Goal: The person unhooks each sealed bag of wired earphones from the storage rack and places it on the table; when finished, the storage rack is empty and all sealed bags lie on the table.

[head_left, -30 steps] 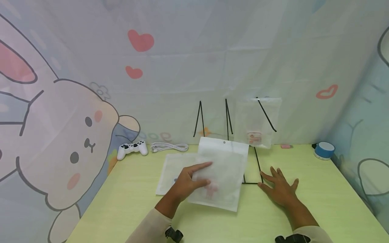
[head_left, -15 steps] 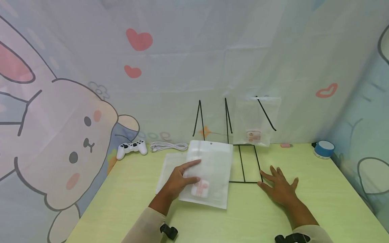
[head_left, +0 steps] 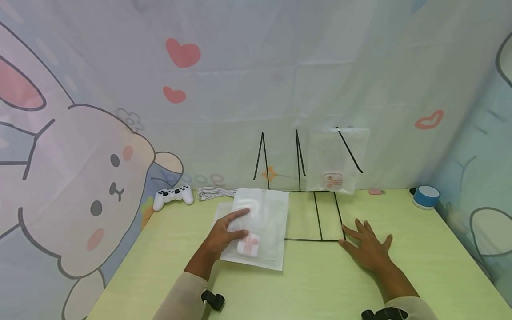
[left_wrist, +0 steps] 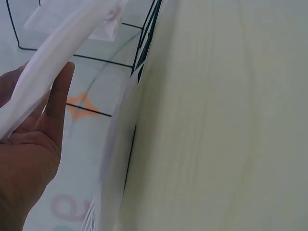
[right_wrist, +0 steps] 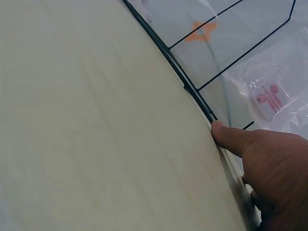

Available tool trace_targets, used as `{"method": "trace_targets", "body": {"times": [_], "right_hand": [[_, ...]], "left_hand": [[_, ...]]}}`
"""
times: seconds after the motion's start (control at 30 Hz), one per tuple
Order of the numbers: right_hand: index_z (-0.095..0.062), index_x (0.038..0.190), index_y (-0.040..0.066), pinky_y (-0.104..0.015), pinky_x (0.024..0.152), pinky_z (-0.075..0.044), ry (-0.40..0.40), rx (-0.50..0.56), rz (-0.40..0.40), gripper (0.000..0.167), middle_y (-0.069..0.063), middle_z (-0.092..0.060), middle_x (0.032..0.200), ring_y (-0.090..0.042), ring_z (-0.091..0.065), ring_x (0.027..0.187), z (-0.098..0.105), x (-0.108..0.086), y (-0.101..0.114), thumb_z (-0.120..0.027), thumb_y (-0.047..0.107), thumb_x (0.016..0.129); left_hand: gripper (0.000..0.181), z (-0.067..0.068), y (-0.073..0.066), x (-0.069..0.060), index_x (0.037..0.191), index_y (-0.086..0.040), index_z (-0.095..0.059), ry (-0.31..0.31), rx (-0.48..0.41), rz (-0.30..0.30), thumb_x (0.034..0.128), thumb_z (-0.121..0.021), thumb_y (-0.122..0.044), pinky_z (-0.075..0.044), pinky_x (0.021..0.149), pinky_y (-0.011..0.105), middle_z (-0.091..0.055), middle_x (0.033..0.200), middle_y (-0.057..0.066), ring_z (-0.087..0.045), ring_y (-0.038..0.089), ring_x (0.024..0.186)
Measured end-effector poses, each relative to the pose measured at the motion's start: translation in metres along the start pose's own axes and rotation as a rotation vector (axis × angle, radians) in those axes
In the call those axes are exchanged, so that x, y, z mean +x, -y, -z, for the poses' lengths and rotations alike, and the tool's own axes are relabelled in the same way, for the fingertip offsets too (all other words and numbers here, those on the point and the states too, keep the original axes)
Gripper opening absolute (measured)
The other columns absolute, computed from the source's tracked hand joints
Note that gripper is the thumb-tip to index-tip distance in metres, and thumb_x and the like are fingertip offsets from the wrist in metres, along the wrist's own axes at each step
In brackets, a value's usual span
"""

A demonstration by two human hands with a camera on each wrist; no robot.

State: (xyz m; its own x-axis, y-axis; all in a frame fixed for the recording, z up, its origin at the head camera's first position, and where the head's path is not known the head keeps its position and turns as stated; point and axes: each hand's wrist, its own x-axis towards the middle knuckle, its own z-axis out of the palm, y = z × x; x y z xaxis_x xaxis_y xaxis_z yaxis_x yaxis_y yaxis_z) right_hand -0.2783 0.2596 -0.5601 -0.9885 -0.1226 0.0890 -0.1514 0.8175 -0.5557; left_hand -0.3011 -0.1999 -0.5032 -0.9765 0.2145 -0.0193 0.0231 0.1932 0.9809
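Observation:
In the head view my left hand (head_left: 220, 235) pinches the left side of a translucent white pouch (head_left: 267, 222), with pink earphones on a white card or case (head_left: 249, 245) showing inside. The pouch is held over another flat white pouch (head_left: 221, 211), mostly covered. The left wrist view shows the held pouch (left_wrist: 53, 53) between thumb and fingers. My right hand (head_left: 369, 249) has its fingers spread, and its fingertips touch the right front corner of a black wire rack (head_left: 318, 218). On the rack's right hook hangs a clear bag (head_left: 320, 151) of pink earphones.
A white game controller (head_left: 173, 196) and a coiled white cable (head_left: 212, 192) lie at the back left of the table (head_left: 304, 284). A small pink item (head_left: 375, 192) and a blue-and-white round container (head_left: 426, 197) are at the back right. A printed cloth (head_left: 240, 66) hangs behind.
My left hand has carried the pouch leftward, off the rack's base and over the other pouch, uncovering more black wire. The right hand has stayed at the rack's corner.

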Motion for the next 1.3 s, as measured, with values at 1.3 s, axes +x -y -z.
{"method": "trace_targets", "body": {"times": [1.3], "right_hand": [[-0.054, 0.162, 0.017, -0.095, 0.109, 0.019, 0.011, 0.013, -0.011, 0.07, -0.031, -0.024, 0.177, -0.057, -0.011, 0.166, 0.002, 0.001, 0.001, -0.063, 0.058, 0.106]], "left_hand": [[0.077, 0.146, 0.039, -0.001, 0.169, -0.016, -0.044, -0.011, 0.089, 0.111, 0.1009, -0.079, -0.019, -0.047, 0.102, 0.016, -0.019, 0.184, 0.014, -0.027, 0.034, 0.162]]}}
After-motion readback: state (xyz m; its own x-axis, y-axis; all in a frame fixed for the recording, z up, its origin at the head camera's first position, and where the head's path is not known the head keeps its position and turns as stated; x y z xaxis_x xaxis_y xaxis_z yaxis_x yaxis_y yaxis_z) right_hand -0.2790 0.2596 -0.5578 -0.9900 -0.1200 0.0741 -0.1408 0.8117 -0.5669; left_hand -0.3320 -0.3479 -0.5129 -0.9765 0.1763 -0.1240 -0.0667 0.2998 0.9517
